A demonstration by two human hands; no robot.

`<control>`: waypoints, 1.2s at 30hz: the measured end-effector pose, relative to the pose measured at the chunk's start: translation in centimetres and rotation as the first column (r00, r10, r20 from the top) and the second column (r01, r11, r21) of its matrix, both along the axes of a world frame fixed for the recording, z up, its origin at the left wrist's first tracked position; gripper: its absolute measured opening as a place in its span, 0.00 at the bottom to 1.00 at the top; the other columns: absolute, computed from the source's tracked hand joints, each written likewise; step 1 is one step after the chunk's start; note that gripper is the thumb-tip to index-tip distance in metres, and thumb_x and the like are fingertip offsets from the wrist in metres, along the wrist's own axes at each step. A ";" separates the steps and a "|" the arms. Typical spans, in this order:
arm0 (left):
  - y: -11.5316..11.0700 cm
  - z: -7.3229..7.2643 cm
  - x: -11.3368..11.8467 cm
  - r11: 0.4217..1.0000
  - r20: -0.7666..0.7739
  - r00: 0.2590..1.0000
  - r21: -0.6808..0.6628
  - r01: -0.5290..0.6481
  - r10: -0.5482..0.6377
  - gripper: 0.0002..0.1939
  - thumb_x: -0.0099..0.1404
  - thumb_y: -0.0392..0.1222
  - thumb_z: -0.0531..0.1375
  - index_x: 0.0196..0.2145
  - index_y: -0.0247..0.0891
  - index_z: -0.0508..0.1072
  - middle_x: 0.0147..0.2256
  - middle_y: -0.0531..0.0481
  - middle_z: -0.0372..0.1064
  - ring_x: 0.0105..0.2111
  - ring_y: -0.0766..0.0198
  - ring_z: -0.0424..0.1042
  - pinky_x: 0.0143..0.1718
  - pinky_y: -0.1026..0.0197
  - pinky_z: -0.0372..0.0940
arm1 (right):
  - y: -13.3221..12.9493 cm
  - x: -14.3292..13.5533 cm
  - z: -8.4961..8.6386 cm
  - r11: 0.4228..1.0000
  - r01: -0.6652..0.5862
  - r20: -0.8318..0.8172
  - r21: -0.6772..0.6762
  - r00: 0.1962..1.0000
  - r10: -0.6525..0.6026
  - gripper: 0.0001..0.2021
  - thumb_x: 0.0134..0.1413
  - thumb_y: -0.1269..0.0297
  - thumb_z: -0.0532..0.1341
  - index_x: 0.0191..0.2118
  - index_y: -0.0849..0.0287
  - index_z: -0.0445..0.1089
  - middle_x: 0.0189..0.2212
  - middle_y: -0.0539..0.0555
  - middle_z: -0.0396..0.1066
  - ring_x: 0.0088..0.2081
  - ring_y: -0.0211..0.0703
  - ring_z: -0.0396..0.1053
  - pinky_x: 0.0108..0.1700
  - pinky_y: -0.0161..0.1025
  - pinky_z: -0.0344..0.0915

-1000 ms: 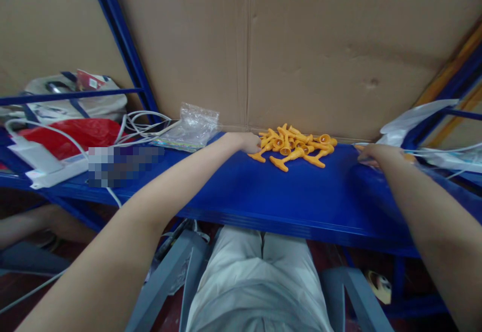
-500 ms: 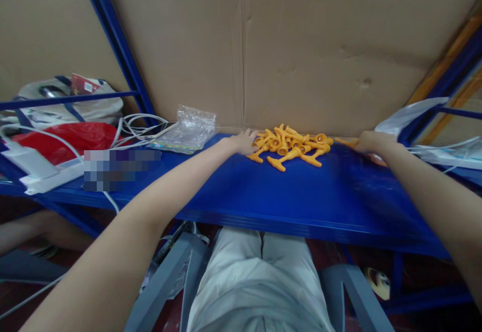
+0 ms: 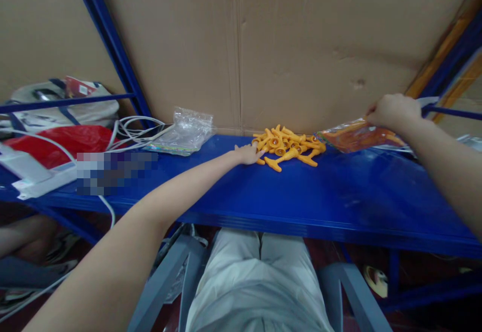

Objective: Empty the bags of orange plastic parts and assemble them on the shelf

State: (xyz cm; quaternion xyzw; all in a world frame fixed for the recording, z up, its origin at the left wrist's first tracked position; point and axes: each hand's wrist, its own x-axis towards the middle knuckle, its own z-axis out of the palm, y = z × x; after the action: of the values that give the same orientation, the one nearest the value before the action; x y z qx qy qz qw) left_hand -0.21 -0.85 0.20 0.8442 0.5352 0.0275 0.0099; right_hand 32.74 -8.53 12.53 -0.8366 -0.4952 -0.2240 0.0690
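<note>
Several orange plastic pieces (image 3: 289, 154) lie in a heap on the blue table (image 3: 263, 196), near the cardboard wall. My left hand (image 3: 248, 154) is at the heap's left edge, fingers apart and touching the pieces. On the right, my right hand (image 3: 393, 113) is closed on a clear plastic bag (image 3: 350, 135) with orange showing through it. The bag is held up at the heap's right side, tilted down to the left, with its left end close to the pieces.
A clear zip bag (image 3: 190, 128) lies left of the heap. Farther left are white cables (image 3: 139, 123), a power strip (image 3: 45, 179), a red bag (image 3: 64, 143) and a fabric bag (image 3: 64, 106). Blue shelf posts (image 3: 113, 45) stand at both sides. Another person's leg (image 3: 26, 236) shows below the table, left.
My right hand has risen with the bag, which is now stretched toward the heap. My left hand has shifted slightly right and lower along the heap's edge.
</note>
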 end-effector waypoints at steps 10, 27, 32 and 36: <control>-1.2 2.5 2.6 0.985 0.227 0.962 0.113 0.131 -0.154 0.33 0.70 0.46 0.56 0.69 0.33 0.57 0.74 0.35 0.38 0.74 0.46 0.34 0.71 0.37 0.40 | -1.1 -5.1 4.8 0.955 -0.177 -0.003 0.240 0.983 0.183 0.19 0.60 0.65 0.62 0.53 0.66 0.78 0.53 0.71 0.74 0.57 0.64 0.71 0.52 0.54 0.68; 2.4 6.0 0.6 0.931 0.673 0.703 0.364 -0.041 -0.232 0.21 0.77 0.47 0.51 0.60 0.36 0.69 0.48 0.40 0.78 0.47 0.56 0.79 0.48 0.55 0.73 | 7.8 -10.6 -3.1 0.647 -0.461 -0.434 0.607 0.489 0.756 0.15 0.52 0.74 0.60 0.43 0.64 0.81 0.37 0.58 0.81 0.38 0.46 0.76 0.44 0.42 0.73; 1.8 6.6 0.1 0.863 0.451 0.876 0.497 -0.086 -0.172 0.22 0.73 0.35 0.50 0.61 0.38 0.71 0.53 0.43 0.77 0.55 0.53 0.74 0.56 0.54 0.68 | 7.6 -11.6 -5.5 0.807 -0.549 -0.284 0.216 0.756 0.590 0.18 0.57 0.62 0.63 0.52 0.54 0.80 0.48 0.60 0.79 0.52 0.60 0.75 0.51 0.47 0.71; 0.4 7.7 0.3 0.874 0.204 0.979 0.477 -0.088 -0.013 0.24 0.73 0.32 0.48 0.62 0.34 0.70 0.52 0.37 0.76 0.54 0.52 0.75 0.55 0.54 0.67 | 7.3 -11.7 -6.2 0.840 -0.542 -0.179 0.030 0.824 0.538 0.23 0.54 0.61 0.65 0.58 0.50 0.75 0.53 0.60 0.76 0.53 0.59 0.74 0.51 0.48 0.70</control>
State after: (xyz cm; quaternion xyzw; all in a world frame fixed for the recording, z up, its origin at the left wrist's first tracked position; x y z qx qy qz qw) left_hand 0.08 -0.49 7.91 0.8020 0.5240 0.2454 -0.1480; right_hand 20.99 -1.19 6.32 -0.6799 -0.7056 -0.1130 0.1646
